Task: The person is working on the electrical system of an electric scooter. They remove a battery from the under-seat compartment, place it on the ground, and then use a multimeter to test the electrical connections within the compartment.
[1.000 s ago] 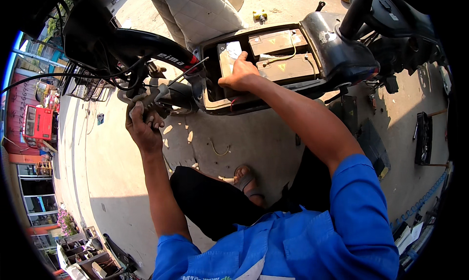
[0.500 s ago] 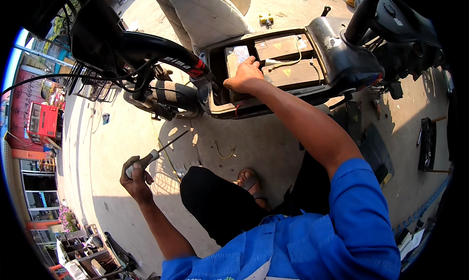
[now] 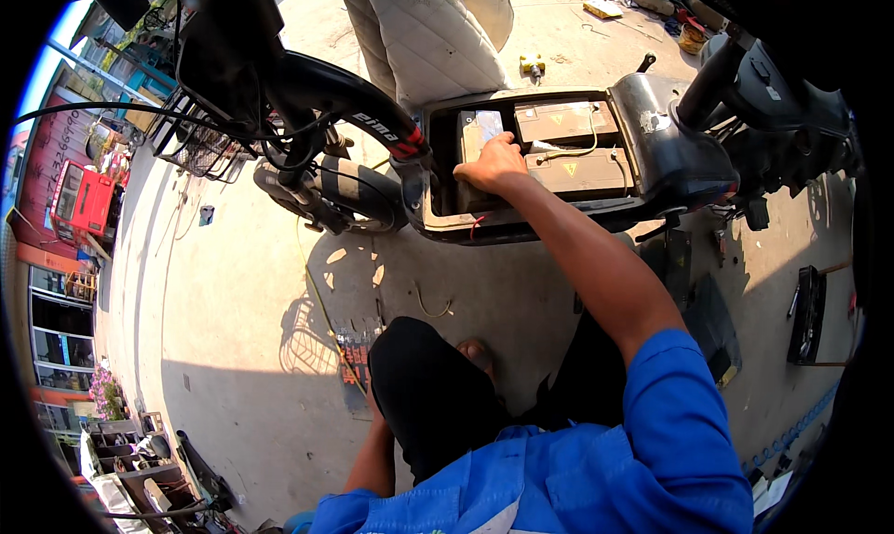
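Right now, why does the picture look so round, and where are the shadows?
All in the head view: fisheye bends edges toward a black rim; sun brightens the ground and right hand; a lacy shadow lies left of the knee.

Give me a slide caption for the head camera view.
A right hand rests on a battery beside two other batteries in an open compartment of a bike.

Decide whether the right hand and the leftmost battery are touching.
Touching: the head view shows the right hand laid over the leftmost battery, its thumb at the left edge.
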The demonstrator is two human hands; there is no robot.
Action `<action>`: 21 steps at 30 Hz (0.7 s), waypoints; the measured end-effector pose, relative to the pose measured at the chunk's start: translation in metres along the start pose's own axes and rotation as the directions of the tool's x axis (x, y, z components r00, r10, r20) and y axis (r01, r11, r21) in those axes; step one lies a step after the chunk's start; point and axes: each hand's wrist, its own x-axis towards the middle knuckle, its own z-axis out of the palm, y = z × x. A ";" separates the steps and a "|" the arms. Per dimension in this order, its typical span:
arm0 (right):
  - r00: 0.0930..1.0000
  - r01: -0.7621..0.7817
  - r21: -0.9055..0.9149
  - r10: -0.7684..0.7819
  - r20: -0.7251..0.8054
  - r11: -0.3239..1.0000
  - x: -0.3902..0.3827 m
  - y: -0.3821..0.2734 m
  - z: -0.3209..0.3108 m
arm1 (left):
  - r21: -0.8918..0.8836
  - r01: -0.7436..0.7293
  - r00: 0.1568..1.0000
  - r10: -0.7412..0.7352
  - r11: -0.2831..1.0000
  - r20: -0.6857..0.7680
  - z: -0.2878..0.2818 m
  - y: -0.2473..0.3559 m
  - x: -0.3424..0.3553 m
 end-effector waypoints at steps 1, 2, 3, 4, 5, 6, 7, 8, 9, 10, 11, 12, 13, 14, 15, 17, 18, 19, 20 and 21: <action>1.000 -0.001 0.001 0.001 -0.001 1.000 0.000 -0.001 0.000 | 0.027 0.043 0.999 -0.043 0.999 0.009 -0.001 0.003 -0.002; 1.000 -0.004 0.003 0.004 -0.001 1.000 0.000 -0.003 -0.001 | 0.044 0.033 0.999 -0.033 0.998 -0.001 -0.002 0.011 0.003; 1.000 -0.002 0.005 0.002 0.003 1.000 0.000 -0.005 0.001 | 0.060 0.007 1.000 -0.006 0.998 -0.023 -0.007 0.031 0.008; 1.000 -0.009 0.000 0.009 -0.012 1.000 0.001 -0.006 0.001 | 0.080 -0.045 0.998 0.049 0.996 -0.041 -0.011 0.060 0.017; 0.999 -0.017 0.010 0.018 -0.029 1.000 0.004 -0.003 -0.002 | 0.101 -0.120 0.990 0.126 0.988 -0.054 -0.014 0.099 0.028; 0.999 -0.012 0.014 0.012 -0.033 1.000 0.006 -0.002 0.001 | 0.100 -0.217 0.972 0.225 0.971 -0.069 -0.018 0.144 0.030; 0.999 -0.006 0.017 0.007 -0.043 1.000 0.009 -0.002 0.002 | 0.097 -0.322 0.941 0.329 0.942 -0.073 -0.022 0.193 0.030; 0.998 0.016 0.017 -0.015 -0.068 1.000 0.012 0.000 0.003 | 0.082 -0.416 0.905 0.421 0.906 -0.065 -0.023 0.237 0.026; 0.998 0.016 0.021 -0.014 -0.065 1.000 0.014 -0.001 0.002 | 0.071 -0.512 0.857 0.514 0.856 -0.027 -0.023 0.284 0.020; 0.998 0.015 0.027 -0.013 -0.060 1.000 0.015 -0.002 0.001 | 0.058 -0.600 0.800 0.600 0.798 0.011 -0.021 0.322 0.016; 0.999 0.010 0.036 -0.008 -0.051 0.999 0.016 -0.003 0.000 | 0.034 -0.668 0.744 0.666 0.743 0.051 -0.015 0.353 0.015; 0.997 0.023 0.023 -0.021 -0.071 0.999 0.020 -0.001 0.001 | 0.006 -0.730 0.681 0.726 0.684 0.093 -0.004 0.380 0.013; 0.998 0.024 0.018 -0.023 -0.054 1.000 0.019 -0.002 0.001 | 0.076 -0.793 0.607 0.774 0.604 0.182 0.007 0.406 0.011; 0.999 0.024 0.011 -0.024 -0.040 1.000 0.017 -0.004 -0.001 | 0.130 -0.850 0.525 0.805 0.510 0.275 0.022 0.426 0.011; 0.999 0.026 0.006 -0.026 -0.027 1.000 0.015 -0.005 -0.003 | 0.210 -0.860 0.511 0.791 0.466 0.336 0.039 0.439 0.014; 0.999 0.041 -0.003 -0.042 -0.028 0.999 0.016 -0.007 -0.006 | 0.384 -0.853 0.504 0.746 0.353 0.435 0.072 0.462 0.026; 0.998 0.046 -0.010 -0.046 -0.031 0.999 0.017 -0.006 -0.006 | 0.472 -0.834 0.514 0.715 0.286 0.474 0.087 0.468 0.031; 0.998 0.049 -0.010 -0.049 -0.043 0.999 0.019 -0.005 -0.006 | 0.505 -0.806 0.556 0.689 0.309 0.465 0.099 0.470 0.034; 0.997 0.052 -0.011 -0.053 -0.055 0.999 0.020 -0.005 -0.005 | 0.538 -0.775 0.597 0.662 0.331 0.452 0.108 0.472 0.037; 0.996 0.049 -0.012 -0.050 -0.068 0.999 0.021 -0.002 -0.006 | 0.566 -0.746 0.635 0.632 0.351 0.444 0.120 0.471 0.042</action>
